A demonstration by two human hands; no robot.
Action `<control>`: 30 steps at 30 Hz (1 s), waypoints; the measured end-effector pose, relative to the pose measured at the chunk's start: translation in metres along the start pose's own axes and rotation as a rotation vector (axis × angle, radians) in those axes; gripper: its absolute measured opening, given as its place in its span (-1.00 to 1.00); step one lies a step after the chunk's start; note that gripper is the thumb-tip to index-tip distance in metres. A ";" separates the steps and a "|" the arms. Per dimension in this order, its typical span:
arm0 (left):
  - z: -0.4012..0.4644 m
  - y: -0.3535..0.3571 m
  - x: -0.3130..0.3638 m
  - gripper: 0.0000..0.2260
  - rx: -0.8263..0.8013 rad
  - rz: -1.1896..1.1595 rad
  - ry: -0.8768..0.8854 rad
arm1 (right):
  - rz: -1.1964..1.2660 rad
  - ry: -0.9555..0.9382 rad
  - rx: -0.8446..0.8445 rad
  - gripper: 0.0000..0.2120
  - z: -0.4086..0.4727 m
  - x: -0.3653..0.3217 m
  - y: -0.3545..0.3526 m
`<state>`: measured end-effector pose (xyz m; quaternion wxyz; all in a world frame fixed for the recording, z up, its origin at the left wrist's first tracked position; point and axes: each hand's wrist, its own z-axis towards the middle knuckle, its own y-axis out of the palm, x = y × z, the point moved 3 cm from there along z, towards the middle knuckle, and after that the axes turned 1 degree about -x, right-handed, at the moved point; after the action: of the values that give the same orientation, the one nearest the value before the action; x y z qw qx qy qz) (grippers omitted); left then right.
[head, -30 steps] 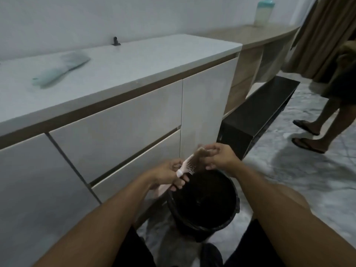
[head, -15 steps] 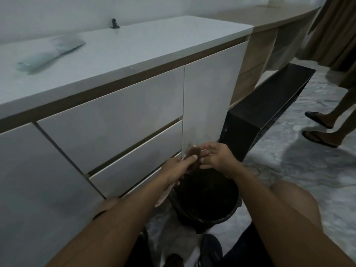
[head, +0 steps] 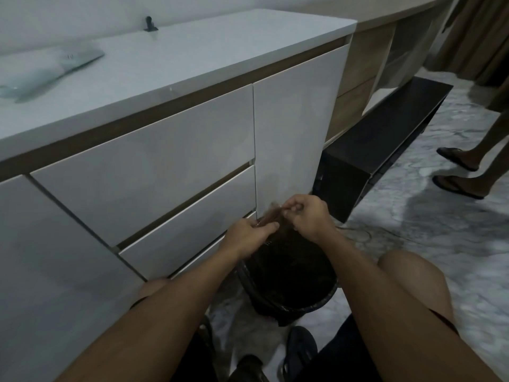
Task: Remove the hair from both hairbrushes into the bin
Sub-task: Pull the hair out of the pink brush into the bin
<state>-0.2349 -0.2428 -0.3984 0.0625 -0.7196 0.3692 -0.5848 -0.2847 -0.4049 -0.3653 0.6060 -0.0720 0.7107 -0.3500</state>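
Both hands work just above a black bin (head: 308, 306) lined with a dark bag, standing on the floor between my knees. My left hand (head: 249, 238) grips a hairbrush (head: 263, 219); only a small pink sliver shows past the fingers. My right hand (head: 308, 213) is closed, pinching a brownish tuft of hair (head: 275, 208) at the brush's head. A second, pale teal hairbrush (head: 52, 68) lies on the white countertop (head: 192, 56) at the far left, blurred.
White drawers and a cabinet door (head: 292, 128) stand right behind the bin. A black low bench (head: 385, 139) runs to the right. Another person's sandalled feet (head: 457, 172) stand on the marble floor at far right. A small black hook (head: 150, 23) sits by the wall.
The view tilted down and closer. My left hand turned over so the brush is mostly hidden. My right hand closed from spread fingers into a pinch on the hair and rose slightly.
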 end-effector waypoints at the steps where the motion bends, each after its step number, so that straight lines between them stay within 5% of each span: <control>1: -0.002 0.000 0.000 -0.49 -0.014 -0.008 0.005 | -0.009 0.008 -0.003 -0.97 0.001 -0.001 0.000; 12: -0.001 0.000 -0.004 -0.54 0.008 0.086 0.014 | 0.257 0.193 0.009 -0.95 -0.008 -0.012 -0.010; 17: -0.005 0.000 0.000 -0.59 -0.016 0.089 0.035 | 0.213 0.056 -0.081 -0.71 -0.018 -0.009 -0.014; 22: -0.015 0.006 0.007 -0.43 -0.101 -0.032 0.029 | -0.004 -0.173 -0.059 -0.81 -0.027 -0.011 -0.021; 25: -0.019 0.007 0.013 -0.25 -0.096 -0.086 0.000 | -0.018 -0.205 -0.080 -0.80 -0.030 -0.014 -0.025; 30: -0.017 0.000 0.010 -0.38 0.001 0.156 0.028 | 0.082 -0.091 -0.214 -0.76 -0.033 -0.009 -0.022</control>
<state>-0.2494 -0.2427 -0.3854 0.1033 -0.6802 0.4247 -0.5885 -0.3196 -0.4035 -0.3447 0.6404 -0.1229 0.7179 -0.2436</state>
